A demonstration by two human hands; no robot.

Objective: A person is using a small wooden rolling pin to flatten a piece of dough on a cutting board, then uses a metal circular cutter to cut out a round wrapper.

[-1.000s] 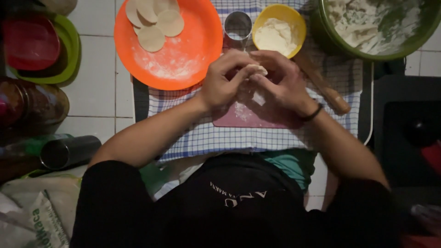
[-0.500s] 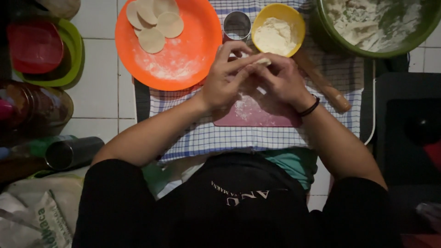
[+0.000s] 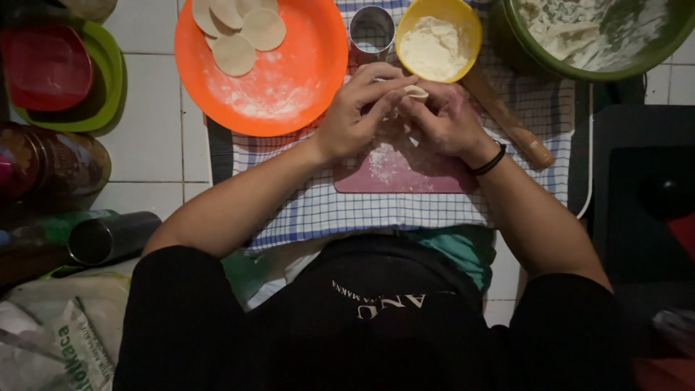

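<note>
My left hand [image 3: 358, 112] and my right hand [image 3: 445, 119] meet above a pink cutting board [image 3: 405, 170] dusted with flour. Between their fingertips they pinch a small pale piece of dough [image 3: 415, 91]. A black band circles my right wrist. Just beyond the hands stand a yellow bowl of white flour [image 3: 436, 40] and a round metal cutter [image 3: 371, 30]. A wooden rolling pin [image 3: 507, 119] lies slanted to the right of my right hand.
An orange plate [image 3: 282, 80] holds several round dough discs [image 3: 239, 29]. A large green bowl [image 3: 594, 36] smeared with dough sits at the top right. A blue checked cloth [image 3: 333, 210] lies under the board. Red and green containers [image 3: 54, 72], a jar and a metal cup [image 3: 108, 235] stand at left.
Both hands have lifted a little away from me toward the yellow bowl, and the fingers keep working the dough piece between them.
</note>
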